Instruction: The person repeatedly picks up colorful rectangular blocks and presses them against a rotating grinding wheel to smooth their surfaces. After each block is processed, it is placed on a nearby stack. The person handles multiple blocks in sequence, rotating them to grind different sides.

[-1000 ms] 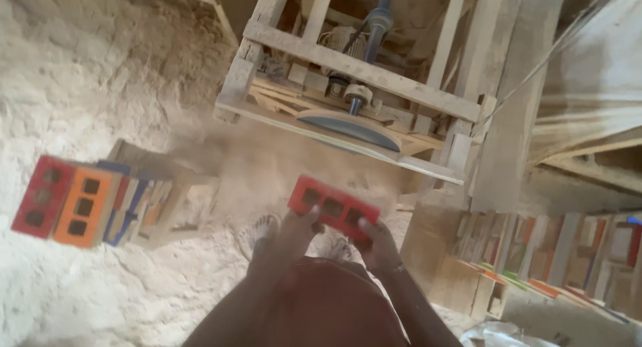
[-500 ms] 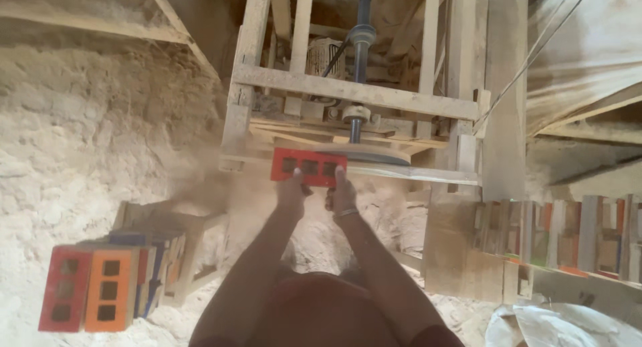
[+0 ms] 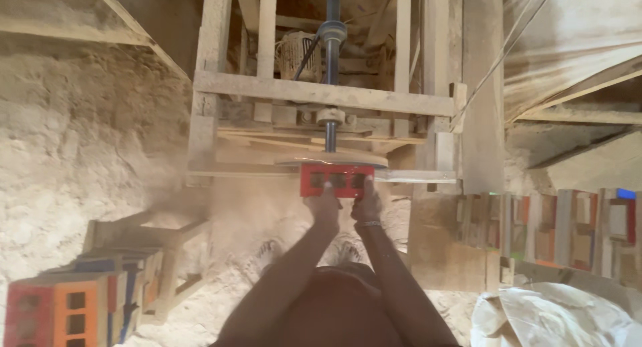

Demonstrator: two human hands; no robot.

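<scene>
The red rectangular wooden block with three square holes sat at the near edge of the wooden machine frame, pressed up under the flat spinning disc on the dark vertical shaft. The main risk, as I judged it, was the fingertips lying just beside that disc: if the block caught or slipped sideways, they could be drawn into it, and the dust haze to the left hid the contact line. The left hand and the right hand each pinched the block's near edge, fingers curled onto it, side by side and almost touching. Both forearms reached straight out, far from the body, wrists level. Stacks of painted blocks stood near left on the sawdust floor.
</scene>
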